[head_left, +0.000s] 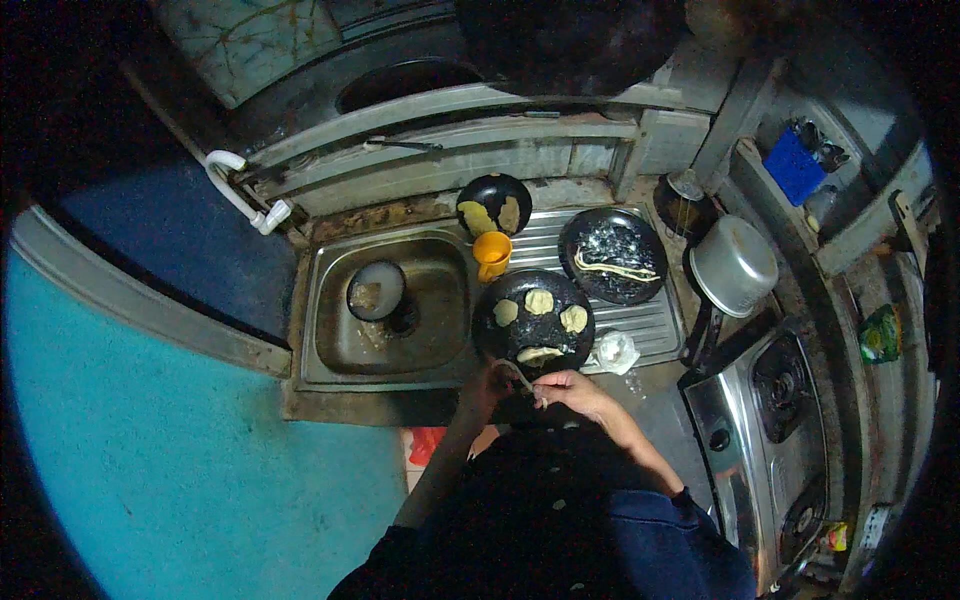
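A thin, pale strip of dough (517, 374) bends between my two hands, just in front of a round black plate (534, 330). My right hand (580, 394) pinches one end between thumb and fingers. Closed around the other end is my left hand (482, 396), darker and partly in shadow. On the black plate lie several flattened dough pieces, among them a round one (539, 302) and a folded one (540, 355) close to my hands. A second floured black plate (612, 235), farther right, carries a long dough strip (615, 266).
Left of the plates is a steel sink (440, 350) with a bowl (376, 290) inside. An orange mug (491, 257) and a small dark plate (492, 190) with two heaps stand behind. A white bag (616, 351), a pot (733, 266) and a gas stove (735, 440) are at right.
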